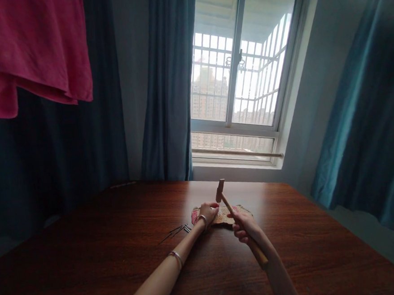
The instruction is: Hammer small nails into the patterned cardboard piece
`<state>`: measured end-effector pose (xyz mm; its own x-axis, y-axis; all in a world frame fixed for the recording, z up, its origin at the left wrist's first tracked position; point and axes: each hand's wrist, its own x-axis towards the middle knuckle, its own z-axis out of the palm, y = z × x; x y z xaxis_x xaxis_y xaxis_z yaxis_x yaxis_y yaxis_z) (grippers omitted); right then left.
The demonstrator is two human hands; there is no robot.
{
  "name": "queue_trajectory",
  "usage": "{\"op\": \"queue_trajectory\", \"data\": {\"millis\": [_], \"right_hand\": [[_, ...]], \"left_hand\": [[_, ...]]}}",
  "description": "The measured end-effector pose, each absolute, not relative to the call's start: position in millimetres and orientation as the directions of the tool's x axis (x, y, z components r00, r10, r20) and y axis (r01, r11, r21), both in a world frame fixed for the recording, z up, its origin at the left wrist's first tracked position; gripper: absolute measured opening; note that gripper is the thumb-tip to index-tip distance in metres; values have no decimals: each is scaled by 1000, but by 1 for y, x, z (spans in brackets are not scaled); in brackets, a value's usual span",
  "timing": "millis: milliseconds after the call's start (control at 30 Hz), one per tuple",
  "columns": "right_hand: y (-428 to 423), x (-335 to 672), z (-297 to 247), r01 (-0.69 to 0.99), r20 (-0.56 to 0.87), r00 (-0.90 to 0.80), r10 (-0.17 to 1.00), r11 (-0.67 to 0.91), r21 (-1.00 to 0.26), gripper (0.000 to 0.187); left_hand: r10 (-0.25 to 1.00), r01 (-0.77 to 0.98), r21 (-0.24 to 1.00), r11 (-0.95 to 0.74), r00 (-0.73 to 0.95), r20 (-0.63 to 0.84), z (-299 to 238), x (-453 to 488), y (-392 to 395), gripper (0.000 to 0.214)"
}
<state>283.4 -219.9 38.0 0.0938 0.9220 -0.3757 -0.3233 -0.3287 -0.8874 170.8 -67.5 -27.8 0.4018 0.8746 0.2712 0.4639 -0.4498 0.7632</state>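
A wooden-handled hammer (pixel 228 204) is gripped in my right hand (pixel 246 227), its head raised to the upper left above my left hand. My left hand (pixel 209 211) rests at the left part of a worn piece of cardboard (pixel 226 215) with red patches and many small dots or holes. Thumb and fingers of this hand are pinched around a thin upright nail-like rod (pixel 218 205), whose exact kind is too small to make out. The hammer head is close over the rod's top; whether they touch I cannot tell.
Several thin dark metal rods (pixel 176 230) lie on the brown wooden table (pixel 124 260) left of the cardboard. Behind the table are a barred window (pixel 229 127) and blue curtains (pixel 165 86). A pink cloth (pixel 32 55) hangs at upper left.
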Motion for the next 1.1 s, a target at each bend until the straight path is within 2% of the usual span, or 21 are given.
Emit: {"op": "queue_trajectory", "data": {"millis": [100, 467, 733, 933, 1100], "right_hand": [[-220, 283, 39, -281, -370, 83, 925, -334, -899, 35], [-219, 281, 38, -294, -394, 77, 916, -357, -887, 35], [-216, 284, 31, -272, -347, 46, 937, -323, -907, 30], [-218, 283, 32, -282, -361, 77, 929, -327, -902, 36], [-219, 282, 33, -268, -364, 83, 928, -331, -905, 29]], "left_hand": [[876, 463, 765, -447, 399, 270, -28, 171, -68, 20], [886, 489, 755, -436, 381, 265, -33, 173, -64, 24], [879, 467, 759, -453, 376, 293, -39, 175, -59, 24], [873, 464, 756, -461, 393, 290, -42, 175, -55, 25], [859, 473, 732, -490, 407, 311, -44, 175, -53, 26]]}}
